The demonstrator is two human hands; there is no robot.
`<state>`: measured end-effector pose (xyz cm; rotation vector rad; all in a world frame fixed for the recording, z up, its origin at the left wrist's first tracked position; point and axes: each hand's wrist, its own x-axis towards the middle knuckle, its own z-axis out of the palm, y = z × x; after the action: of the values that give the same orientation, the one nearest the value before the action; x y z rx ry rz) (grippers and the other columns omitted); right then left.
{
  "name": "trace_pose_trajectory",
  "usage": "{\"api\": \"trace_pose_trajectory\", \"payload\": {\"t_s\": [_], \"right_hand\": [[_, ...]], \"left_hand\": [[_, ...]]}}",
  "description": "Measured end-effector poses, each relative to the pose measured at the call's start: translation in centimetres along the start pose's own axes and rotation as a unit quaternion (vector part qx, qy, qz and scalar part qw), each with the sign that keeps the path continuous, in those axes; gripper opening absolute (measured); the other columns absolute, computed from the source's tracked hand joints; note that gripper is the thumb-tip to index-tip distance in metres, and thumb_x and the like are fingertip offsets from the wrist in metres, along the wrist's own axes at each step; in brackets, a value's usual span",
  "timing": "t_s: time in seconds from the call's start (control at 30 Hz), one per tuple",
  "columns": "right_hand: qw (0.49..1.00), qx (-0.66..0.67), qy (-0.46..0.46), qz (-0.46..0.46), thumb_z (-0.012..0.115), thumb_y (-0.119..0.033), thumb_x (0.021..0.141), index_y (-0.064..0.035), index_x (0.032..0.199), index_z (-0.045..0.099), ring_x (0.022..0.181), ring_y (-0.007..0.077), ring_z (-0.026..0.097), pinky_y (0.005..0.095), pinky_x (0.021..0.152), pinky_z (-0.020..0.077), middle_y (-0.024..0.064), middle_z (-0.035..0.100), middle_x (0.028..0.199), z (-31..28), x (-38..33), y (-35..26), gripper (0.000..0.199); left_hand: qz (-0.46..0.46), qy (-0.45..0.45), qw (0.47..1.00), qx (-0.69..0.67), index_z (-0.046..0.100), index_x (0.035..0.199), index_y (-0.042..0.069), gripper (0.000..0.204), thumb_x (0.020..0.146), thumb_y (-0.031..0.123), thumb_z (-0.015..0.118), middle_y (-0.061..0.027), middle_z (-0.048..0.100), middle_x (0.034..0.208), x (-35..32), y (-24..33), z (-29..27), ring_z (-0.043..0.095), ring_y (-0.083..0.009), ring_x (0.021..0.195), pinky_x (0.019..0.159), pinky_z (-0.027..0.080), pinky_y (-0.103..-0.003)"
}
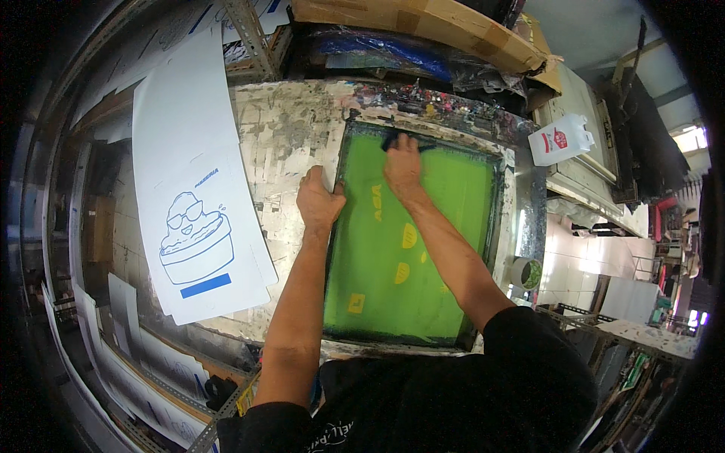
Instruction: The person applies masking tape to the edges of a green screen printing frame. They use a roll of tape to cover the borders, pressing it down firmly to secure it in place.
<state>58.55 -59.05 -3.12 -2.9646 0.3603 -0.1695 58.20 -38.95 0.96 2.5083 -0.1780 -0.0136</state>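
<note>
A screen-printing frame (329, 302) with a green mesh (408, 226) lies flat on the worktable. Small yellow shapes and letters show in the mesh. At the frame's left edge my left hand (320, 201) is closed, gripping the frame's side. My right hand (402, 164) reaches across to the far end of the mesh. Its bent fingers press a dark cloth (387, 140) against the green surface; most of the cloth is hidden under the hand.
To the left lies a large white printed sheet (200, 143) with a blue cartoon drawing. Beyond the stained worktable (291, 121) are a cardboard box (438, 26) and wrapped items. At the right stand a white plastic jug (560, 141) and a tape roll (526, 273). More sheets stand in a rack (162, 377) at lower left.
</note>
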Motion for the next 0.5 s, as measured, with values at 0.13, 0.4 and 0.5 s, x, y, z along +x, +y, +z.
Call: {"api": "trace_pose_trajectory", "payload": {"t_s": [0.13, 0.4, 0.5], "right_hand": [[0.994, 0.029, 0.084, -0.066, 0.063, -0.009, 0.072, 0.0063, 0.099, 0.065, 0.111, 0.0374, 0.05, 0.0423, 0.094, 0.0459, 0.0207, 0.054, 0.112, 2.8, 2.7, -4.8, 0.031], [0.989, 0.098, 0.037, -0.106, 0.071, -0.018, 0.071, 0.0054, 0.098, 0.067, 0.112, 0.0378, 0.049, 0.0428, 0.098, 0.044, 0.0205, 0.054, 0.11, 1.4, 1.6, -6.4, 0.036], [0.992, 0.032, 0.027, -0.12, 0.065, -0.01, 0.072, 0.0059, 0.097, 0.068, 0.106, 0.0401, 0.053, 0.0443, 0.092, 0.0484, 0.0218, 0.055, 0.112, 2.1, 3.0, -6.3, 0.03]], "left_hand": [[0.047, 0.051, 0.997, -0.018, 0.053, 0.096, 0.002, 0.037, 0.068, 0.014, 0.074, -0.0188, 0.061, 0.097, 0.0, 0.3, 0.4, 0.058, -0.0407, 0.093, 0.079, 0.048, -0.048], [0.045, 0.057, 0.997, 0.002, 0.055, 0.108, 0.003, 0.045, 0.069, 0.018, 0.074, -0.0195, 0.062, 0.103, 0.1, -0.2, 0.6, 0.058, -0.0403, 0.097, 0.083, 0.048, -0.047], [0.033, 0.059, 0.998, -0.011, 0.056, 0.11, 0.005, 0.048, 0.069, 0.021, 0.075, -0.0159, 0.063, 0.103, -0.1, -1.0, 1.3, 0.057, -0.0379, 0.098, 0.083, 0.048, -0.047]]}}
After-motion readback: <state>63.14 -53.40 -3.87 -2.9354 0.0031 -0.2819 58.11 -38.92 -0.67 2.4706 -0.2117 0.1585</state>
